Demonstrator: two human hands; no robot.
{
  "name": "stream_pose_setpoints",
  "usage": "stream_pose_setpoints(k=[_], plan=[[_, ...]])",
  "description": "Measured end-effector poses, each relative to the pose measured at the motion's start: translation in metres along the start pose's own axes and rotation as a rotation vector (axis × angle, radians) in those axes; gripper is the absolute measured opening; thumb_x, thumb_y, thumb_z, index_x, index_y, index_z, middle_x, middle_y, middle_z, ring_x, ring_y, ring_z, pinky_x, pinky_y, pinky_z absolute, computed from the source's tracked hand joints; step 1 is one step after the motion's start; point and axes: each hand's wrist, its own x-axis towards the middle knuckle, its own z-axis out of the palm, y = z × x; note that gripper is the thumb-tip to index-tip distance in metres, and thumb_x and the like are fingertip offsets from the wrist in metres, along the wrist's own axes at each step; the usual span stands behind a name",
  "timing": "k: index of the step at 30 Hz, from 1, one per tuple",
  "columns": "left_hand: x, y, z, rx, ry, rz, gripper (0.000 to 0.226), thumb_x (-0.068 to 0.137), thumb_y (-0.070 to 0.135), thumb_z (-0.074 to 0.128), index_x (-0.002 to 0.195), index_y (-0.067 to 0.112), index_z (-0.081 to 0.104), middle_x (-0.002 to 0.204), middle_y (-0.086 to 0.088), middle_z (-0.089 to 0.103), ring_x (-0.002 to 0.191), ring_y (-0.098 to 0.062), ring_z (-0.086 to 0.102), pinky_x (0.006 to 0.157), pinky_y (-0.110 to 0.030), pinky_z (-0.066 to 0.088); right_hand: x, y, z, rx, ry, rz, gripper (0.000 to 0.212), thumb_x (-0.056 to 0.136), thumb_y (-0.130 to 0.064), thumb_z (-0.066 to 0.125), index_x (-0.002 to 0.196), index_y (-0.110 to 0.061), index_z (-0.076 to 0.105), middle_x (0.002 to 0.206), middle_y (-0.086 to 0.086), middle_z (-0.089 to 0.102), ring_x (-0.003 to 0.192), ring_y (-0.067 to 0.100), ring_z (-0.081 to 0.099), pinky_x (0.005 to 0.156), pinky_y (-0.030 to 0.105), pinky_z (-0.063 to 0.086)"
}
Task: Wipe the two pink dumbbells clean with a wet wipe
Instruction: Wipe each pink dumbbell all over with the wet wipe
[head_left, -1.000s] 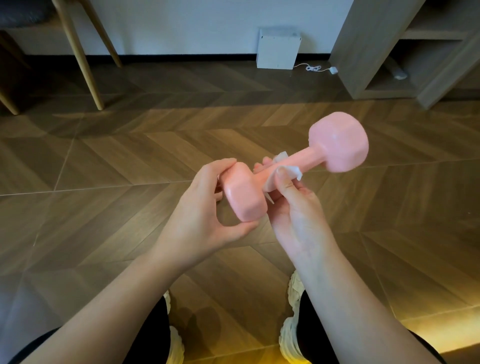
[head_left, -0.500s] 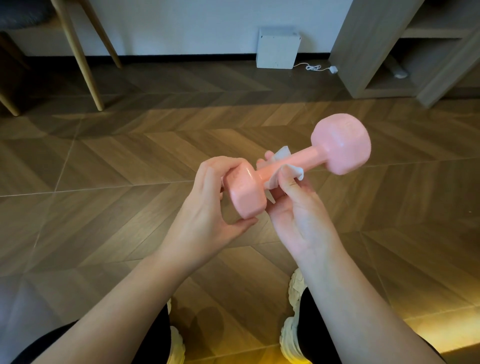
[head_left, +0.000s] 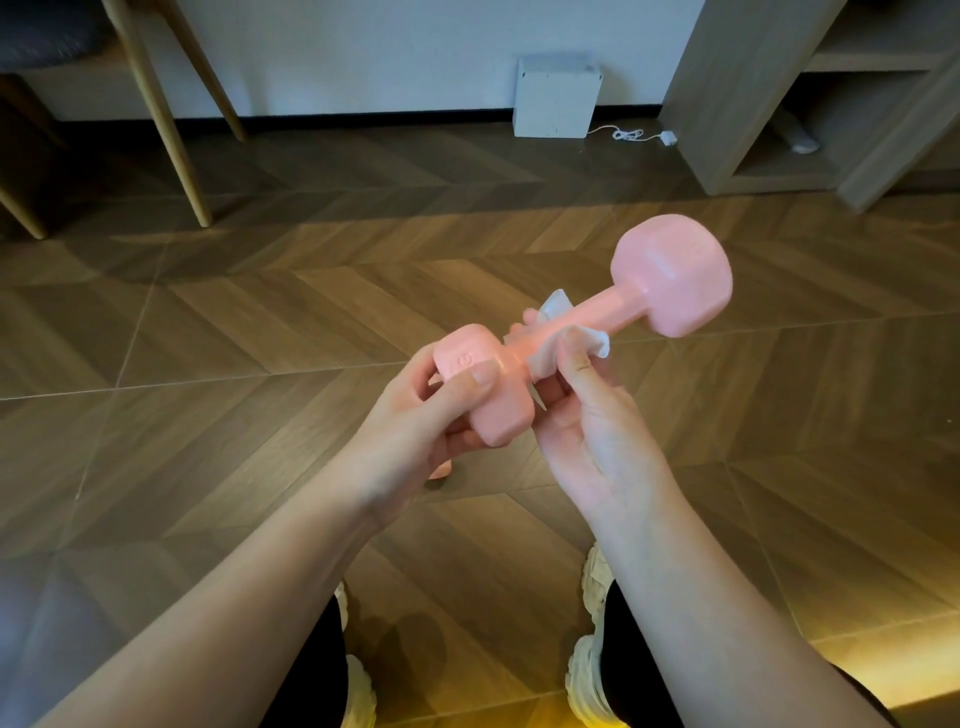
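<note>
- Brown wooden floor in a herringbone pattern (head_left: 208, 389): spreads below and all round the dumbbell, which is held clear above it.
- Pale wooden open shelf unit (head_left: 737, 104): beyond the dumbbell and to its right, standing on the floor.
- Left hand (head_left: 415, 431): at the near end of the dumbbell. Its grip is closed round the near head, thumb laid across the top face and fingers curled under it.
- Right hand (head_left: 597, 436): just right of the near head, under the handle. Its grip is pinched shut on the wipe and the handle together, thumb pressing from the near side and fingertips showing past the far side.
- Pink glossy dumbbell with two blocky heads (head_left: 597, 314): held in mid-air between both hands, tilted so that the far head points up and to the right, free of either hand.
- Light wooden chair legs (head_left: 171, 135): far beyond the dumbbell, to its left.
- White square box (head_left: 557, 98): beyond the dumbbell, against the wall.
- Cream chunky shoes (head_left: 584, 675): on the floor below the dumbbell, nearer the camera.
- White wet wipe (head_left: 544, 359): wrapped round the dumbbell's handle beside the near head, corners sticking out on both sides.
- White cable (head_left: 628, 136): on the floor just right of the box, well beyond the dumbbell.
</note>
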Motion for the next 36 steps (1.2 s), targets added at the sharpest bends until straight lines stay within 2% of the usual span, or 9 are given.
stream_pose_setpoints(k=[4,7,10,14,20,22,27,33,36], plan=[[-0.001,0.003,0.001,0.038,0.030,0.015,0.063,0.086,0.031,0.061,0.137,0.000,0.043,0.128,-0.030,0.056,0.081,-0.019,0.057,0.061,-0.027,0.048,0.001,0.000,-0.001,0.008,-0.048,0.027,0.039,0.085,-0.026,0.063,0.121,-0.010,0.063,0.118,0.009,0.072,0.109,0.019,0.069,0.095,0.038,0.053],[-0.002,0.002,0.002,0.136,0.050,0.092,0.066,0.075,0.038,0.074,0.131,0.011,0.050,0.119,-0.006,0.065,0.088,-0.014,0.062,0.065,-0.025,0.052,0.000,0.000,0.001,0.015,-0.038,0.038,0.044,0.085,-0.024,0.063,0.125,-0.008,0.060,0.117,0.009,0.072,0.107,0.019,0.070,0.087,0.035,0.058],[-0.003,-0.004,0.001,0.606,0.125,0.404,0.074,0.065,0.036,0.085,0.128,0.025,0.047,0.115,0.021,0.060,0.108,-0.004,0.061,0.081,-0.016,0.051,-0.002,0.002,0.000,0.037,-0.004,0.029,0.041,0.079,-0.024,0.067,0.118,-0.012,0.066,0.109,0.007,0.075,0.101,0.017,0.072,0.082,0.033,0.059],[-0.001,-0.010,-0.006,0.998,0.080,0.680,0.094,0.063,0.031,0.093,0.136,0.027,0.034,0.133,0.004,0.047,0.124,-0.014,0.051,0.100,-0.022,0.045,-0.004,0.005,-0.002,0.058,0.062,0.040,0.037,0.076,-0.023,0.068,0.112,-0.014,0.070,0.107,0.007,0.075,0.101,0.019,0.072,0.098,0.042,0.052],[0.003,-0.003,-0.002,0.069,-0.004,-0.106,0.074,0.074,0.062,0.063,0.132,0.017,0.051,0.107,-0.012,0.069,0.083,-0.025,0.071,0.068,-0.034,0.059,-0.003,0.003,0.001,-0.011,0.084,-0.025,0.037,0.072,-0.017,0.069,0.108,-0.008,0.067,0.101,0.005,0.076,0.094,0.014,0.073,0.090,0.031,0.055],[0.002,-0.004,-0.003,0.071,-0.005,-0.075,0.070,0.075,0.051,0.069,0.131,0.012,0.051,0.100,-0.009,0.072,0.081,-0.023,0.071,0.068,-0.030,0.059,-0.003,0.003,0.002,-0.048,0.077,-0.036,0.032,0.071,-0.017,0.071,0.102,-0.008,0.071,0.104,0.007,0.076,0.095,0.015,0.072,0.091,0.032,0.055],[-0.006,-0.009,-0.008,0.863,0.099,0.643,0.081,0.067,0.031,0.086,0.128,0.037,0.034,0.128,0.013,0.052,0.119,-0.010,0.057,0.090,-0.021,0.051,-0.006,0.002,0.003,-0.011,0.080,-0.005,0.036,0.071,-0.022,0.071,0.105,-0.011,0.070,0.105,0.007,0.075,0.093,0.017,0.073,0.091,0.035,0.057],[0.001,0.001,-0.001,0.052,0.025,-0.123,0.071,0.078,0.061,0.057,0.132,0.015,0.049,0.109,-0.016,0.066,0.082,-0.026,0.070,0.067,-0.038,0.058,-0.006,0.002,0.004,-0.048,0.122,-0.037,0.041,0.071,-0.018,0.070,0.110,-0.007,0.066,0.113,0.009,0.073,0.096,0.016,0.070,0.095,0.031,0.053],[0.002,-0.002,-0.003,0.025,0.013,-0.057,0.067,0.079,0.046,0.068,0.133,0.012,0.046,0.106,-0.012,0.068,0.082,-0.025,0.070,0.068,-0.034,0.056,-0.005,0.002,0.004,-0.058,0.120,-0.055,0.041,0.069,-0.017,0.073,0.107,-0.004,0.067,0.108,0.010,0.073,0.096,0.017,0.070,0.092,0.031,0.054]])
